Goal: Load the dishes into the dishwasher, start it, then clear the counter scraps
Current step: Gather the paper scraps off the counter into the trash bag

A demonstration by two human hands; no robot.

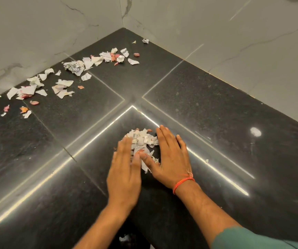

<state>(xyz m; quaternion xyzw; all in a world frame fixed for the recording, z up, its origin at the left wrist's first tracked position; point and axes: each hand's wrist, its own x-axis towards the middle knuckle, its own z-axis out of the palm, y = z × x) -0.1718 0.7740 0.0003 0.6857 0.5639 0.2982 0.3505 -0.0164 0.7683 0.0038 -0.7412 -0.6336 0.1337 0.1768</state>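
Counter first: black stone filling a corner between two marbled walls, and it is all I can see. No dishwasher and no dishes are in view, so I cannot say from here whether that part is finished; I judge I am on the last step, clearing the scraps, and roughly partway through it.

What is left is the larger share. A long scatter of torn paper and pinkish peel runs along the left wall toward the corner, well apart from my hands, with a few stragglers trailing out at its near end and two small bits close to the corner itself. None of that looks touched yet.

What is gathered is the small heap of scraps near the front of the counter, lying between my two hands. My left hand lies flat with fingers straight, its fingertips touching the heap's left side; it is blurred, so finer detail is lost. My right hand is also flat and spread, palm down, bordering the heap's right side with the thumb reaching into the paper. Neither hand grips anything; both just corral the pile.

One tiny fleck sits just beyond my right hand, near but outside the heap.
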